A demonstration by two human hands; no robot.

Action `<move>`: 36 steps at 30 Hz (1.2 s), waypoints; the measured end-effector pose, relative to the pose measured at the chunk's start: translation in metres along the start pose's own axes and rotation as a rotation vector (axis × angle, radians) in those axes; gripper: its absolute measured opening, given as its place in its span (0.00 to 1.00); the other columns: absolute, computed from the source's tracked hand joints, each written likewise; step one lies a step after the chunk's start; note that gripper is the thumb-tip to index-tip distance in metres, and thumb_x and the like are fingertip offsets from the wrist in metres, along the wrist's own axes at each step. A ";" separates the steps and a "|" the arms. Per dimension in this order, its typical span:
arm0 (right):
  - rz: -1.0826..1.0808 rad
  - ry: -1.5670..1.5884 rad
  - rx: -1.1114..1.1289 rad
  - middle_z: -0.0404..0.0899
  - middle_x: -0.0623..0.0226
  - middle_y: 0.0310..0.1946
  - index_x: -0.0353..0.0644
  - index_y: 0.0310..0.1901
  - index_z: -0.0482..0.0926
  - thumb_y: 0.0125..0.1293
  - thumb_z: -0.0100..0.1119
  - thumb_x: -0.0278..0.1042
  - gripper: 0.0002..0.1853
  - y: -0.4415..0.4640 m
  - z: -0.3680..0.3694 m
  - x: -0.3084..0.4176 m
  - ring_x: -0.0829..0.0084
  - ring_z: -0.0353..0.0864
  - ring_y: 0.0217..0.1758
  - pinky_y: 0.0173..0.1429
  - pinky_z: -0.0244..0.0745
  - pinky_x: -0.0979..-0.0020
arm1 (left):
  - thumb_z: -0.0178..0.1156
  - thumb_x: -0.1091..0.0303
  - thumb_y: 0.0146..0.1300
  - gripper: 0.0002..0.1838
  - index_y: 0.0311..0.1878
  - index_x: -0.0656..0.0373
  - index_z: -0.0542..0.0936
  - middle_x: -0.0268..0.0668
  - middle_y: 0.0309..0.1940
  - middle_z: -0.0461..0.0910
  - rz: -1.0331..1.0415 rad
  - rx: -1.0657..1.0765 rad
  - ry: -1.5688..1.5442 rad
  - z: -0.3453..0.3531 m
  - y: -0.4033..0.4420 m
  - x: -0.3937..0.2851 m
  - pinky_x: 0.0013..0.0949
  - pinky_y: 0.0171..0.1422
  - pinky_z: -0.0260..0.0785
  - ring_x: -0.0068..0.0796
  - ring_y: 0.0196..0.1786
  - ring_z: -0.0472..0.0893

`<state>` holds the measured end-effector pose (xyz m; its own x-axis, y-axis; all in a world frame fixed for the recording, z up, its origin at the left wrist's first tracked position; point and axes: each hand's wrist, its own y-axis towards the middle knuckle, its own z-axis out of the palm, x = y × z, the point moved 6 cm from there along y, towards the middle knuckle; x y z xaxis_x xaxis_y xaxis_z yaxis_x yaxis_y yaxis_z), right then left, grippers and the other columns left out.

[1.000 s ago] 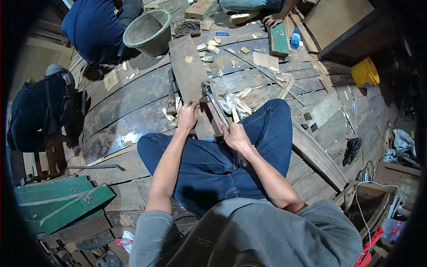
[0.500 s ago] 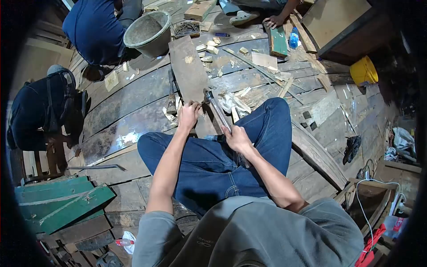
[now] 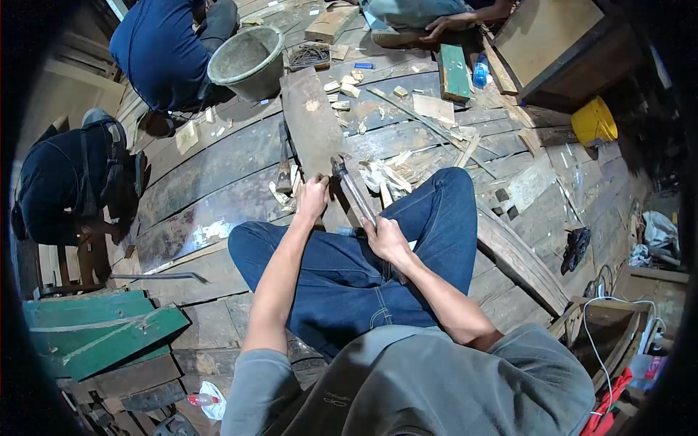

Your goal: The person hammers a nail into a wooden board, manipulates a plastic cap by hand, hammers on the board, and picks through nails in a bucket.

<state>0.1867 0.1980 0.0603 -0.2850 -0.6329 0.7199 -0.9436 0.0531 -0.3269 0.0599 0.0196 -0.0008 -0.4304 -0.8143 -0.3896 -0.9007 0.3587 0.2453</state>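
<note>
My right hand [image 3: 387,240] is wrapped round the long handle of a hammer [image 3: 356,190], its head pointing away from me over a worn wooden board [image 3: 313,109]. My left hand [image 3: 313,198] is closed at the near part of that board, just left of the hammer head. Its fingers are pinched together, and what they hold, if anything, is too small to make out. The board lies on the floor and runs away from my crossed legs. Left of it lies a chisel-like tool [image 3: 284,156] with a dark shaft.
A grey bucket [image 3: 247,64], a tray of nails [image 3: 309,56] and wood offcuts [image 3: 349,89] lie ahead. Two people crouch at left; another person's hand [image 3: 445,26] is near a green block [image 3: 454,73]. Green planks [image 3: 109,330] are stacked at left, a yellow bucket [image 3: 595,120] at right.
The hammer head has dropped slightly towards me, and my left hand has shifted a little nearer. The other person's hand has come off the green block. My view has tilted slightly.
</note>
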 end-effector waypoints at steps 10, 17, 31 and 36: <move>0.061 0.003 0.006 0.78 0.32 0.29 0.27 0.42 0.79 0.73 0.47 0.54 0.29 0.025 -0.005 -0.020 0.36 0.79 0.42 0.44 0.75 0.47 | 0.66 0.63 0.61 0.15 0.45 0.64 0.84 0.42 0.32 0.86 -0.487 -0.542 -0.453 -0.037 0.019 0.064 0.34 0.38 0.73 0.33 0.32 0.83; 0.132 -0.079 0.045 0.78 0.32 0.29 0.28 0.35 0.79 0.73 0.48 0.52 0.28 0.030 0.011 -0.029 0.37 0.79 0.43 0.43 0.75 0.48 | 0.65 0.63 0.66 0.15 0.50 0.63 0.83 0.26 0.27 0.79 -0.802 -0.457 -1.289 -0.044 0.028 0.070 0.21 0.25 0.58 0.11 0.23 0.67; 0.389 0.369 -0.012 0.65 0.66 0.08 0.38 0.22 0.69 0.76 0.46 0.51 0.27 0.052 -0.025 0.001 0.71 0.65 0.07 0.12 0.61 0.68 | 0.62 0.69 0.67 0.15 0.54 0.65 0.79 0.35 0.42 0.82 -0.755 -0.440 -1.394 -0.012 0.031 0.092 0.23 0.42 0.74 0.23 0.40 0.81; -0.270 0.018 -0.514 0.71 0.56 0.17 0.33 0.31 0.75 0.74 0.49 0.49 0.24 0.104 -0.105 0.043 0.69 0.80 0.25 0.31 0.69 0.63 | 0.63 0.69 0.65 0.12 0.48 0.66 0.80 0.34 0.42 0.80 -0.741 -0.473 -1.201 -0.049 0.044 0.091 0.27 0.50 0.69 0.22 0.45 0.77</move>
<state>0.0591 0.2571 0.1215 -0.0217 -0.6634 0.7480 -0.9425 0.2630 0.2060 -0.0161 -0.0606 0.0178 0.1026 0.1972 -0.9750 -0.9302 -0.3282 -0.1642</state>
